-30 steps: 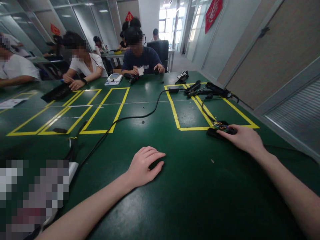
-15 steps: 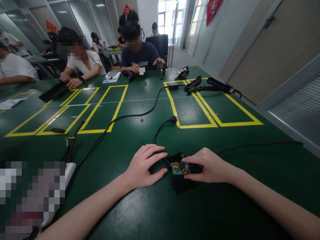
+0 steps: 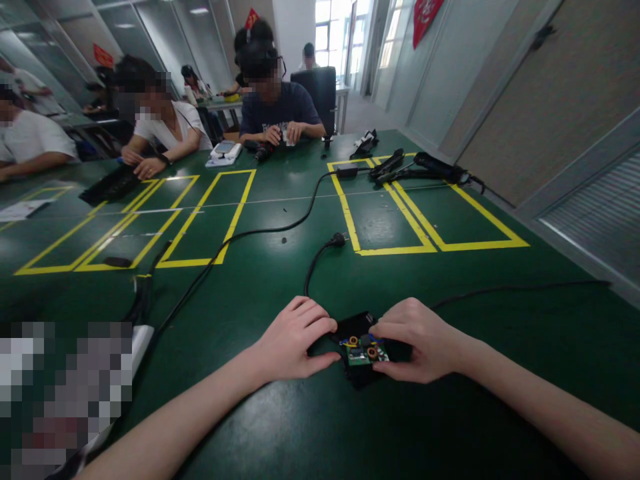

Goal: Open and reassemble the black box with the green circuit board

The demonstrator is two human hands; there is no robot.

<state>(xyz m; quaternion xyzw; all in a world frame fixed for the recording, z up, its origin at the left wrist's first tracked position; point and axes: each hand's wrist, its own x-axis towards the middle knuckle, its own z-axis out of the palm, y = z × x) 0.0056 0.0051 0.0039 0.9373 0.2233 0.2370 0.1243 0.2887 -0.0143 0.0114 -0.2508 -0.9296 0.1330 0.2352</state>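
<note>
A small green circuit board (image 3: 361, 355) with copper-coloured coils and coloured wires lies over a dark plastic case (image 3: 363, 380). My right hand (image 3: 420, 341) pinches the board's right end between thumb and fingers. At the left end, my left hand (image 3: 300, 340) has its thumb and curled fingers against the black case, closed about its edge; the exact contact is partly dark. Behind the board lies another black case piece (image 3: 356, 324). A black power cord runs up from beside my left hand to a two-pin plug (image 3: 339, 239).
Yellow tape rectangles (image 3: 395, 252) mark the green table (image 3: 260, 427). A long black cable (image 3: 250, 233) crosses it to an adapter (image 3: 347, 173). Black tools (image 3: 425, 170) lie at the far right. A pixelated white-edged object (image 3: 143, 343) is at left. Co-workers (image 3: 280, 113) sit opposite.
My left hand has curled in closer, onto the case's left end. My right hand and the board have shifted slightly nearer, over the case. The plug has moved slightly left.
</note>
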